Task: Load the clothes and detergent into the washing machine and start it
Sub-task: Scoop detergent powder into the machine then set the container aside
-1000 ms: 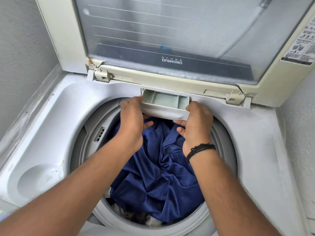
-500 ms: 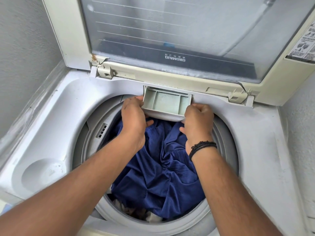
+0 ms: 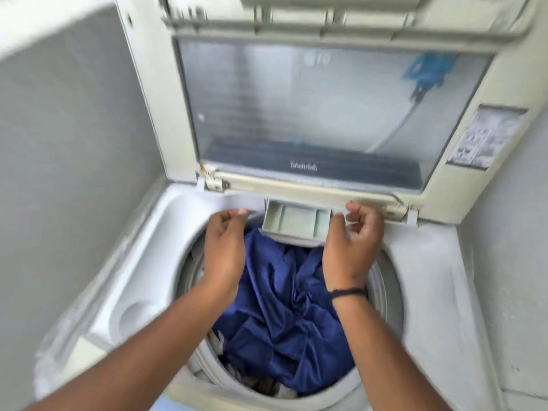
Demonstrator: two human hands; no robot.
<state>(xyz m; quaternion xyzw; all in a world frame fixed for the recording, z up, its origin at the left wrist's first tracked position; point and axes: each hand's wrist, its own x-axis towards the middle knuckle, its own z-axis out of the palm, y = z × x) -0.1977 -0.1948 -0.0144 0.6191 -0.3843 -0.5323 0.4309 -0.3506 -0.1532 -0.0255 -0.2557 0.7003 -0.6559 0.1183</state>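
I'm seeing the detergent drawer (image 3: 298, 222) sitting pulled out between my hands, long axis crosswise; left hand (image 3: 226, 247) and right hand (image 3: 353, 243) are hovering loosely curled, gripping nothing, right nearer. Blue clothes (image 3: 284, 315) are lying below them.

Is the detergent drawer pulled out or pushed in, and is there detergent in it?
Pulled out: the detergent drawer sticks out over the blue clothes, compartments exposed. They look empty; no detergent shows.
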